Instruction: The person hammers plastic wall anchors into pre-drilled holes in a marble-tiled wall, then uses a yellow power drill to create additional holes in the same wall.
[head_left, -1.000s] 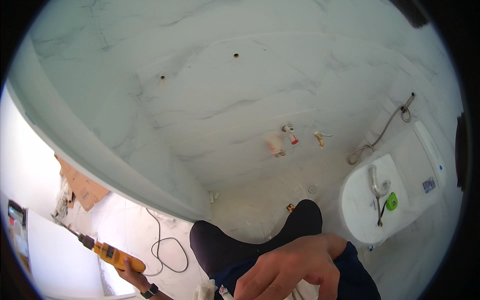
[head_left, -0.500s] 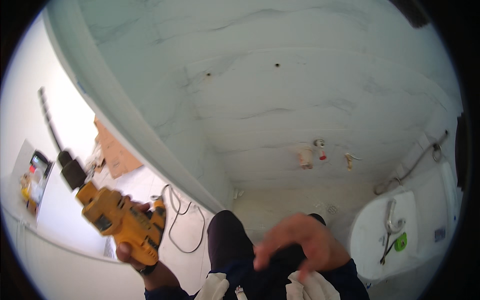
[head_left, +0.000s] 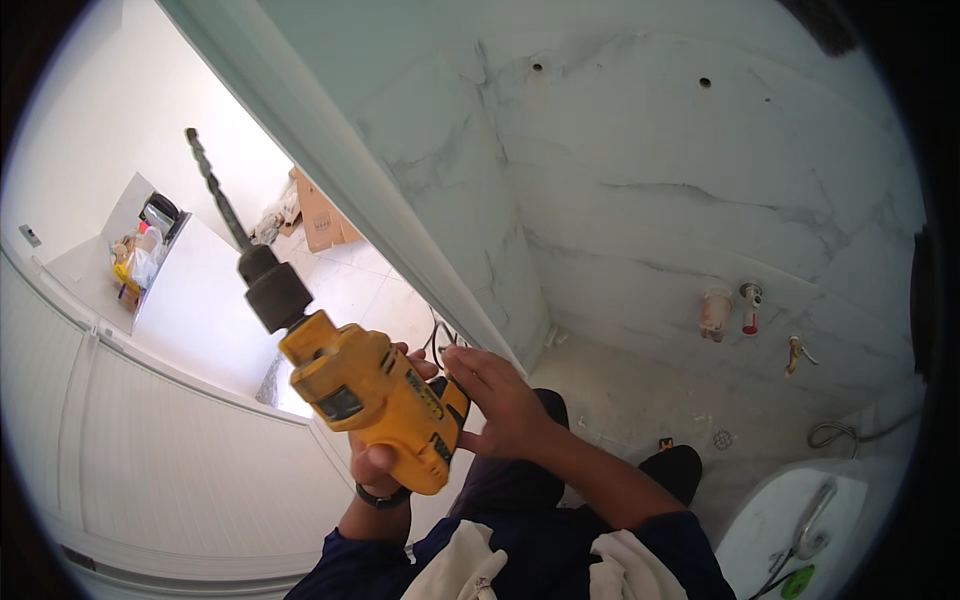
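A yellow power drill (head_left: 385,400) with a black chuck (head_left: 275,292) and a long spiral drill bit (head_left: 215,185) points up and to the left in front of me. My left hand (head_left: 372,462) grips its body, thumb on the near side and fingertips showing past the far side. A dark band circles that wrist. My right hand (head_left: 505,400) is closed about the drill's dark lower end, with fingers and thumb on either side; part of the grip is hidden behind the tool.
Marbled wall panels bear two drilled holes, one of them a dark hole (head_left: 705,83), plus a brass tap (head_left: 795,355). A white door frame (head_left: 400,220) stands left of them. Right, a white toilet lid (head_left: 770,530) carries a chrome pipe (head_left: 815,520). Beyond the doorway lies cardboard (head_left: 325,220).
The drill has come right, toward my middle, in my left hand. My right hand has moved from my lap onto the drill's lower end. The view has turned left.
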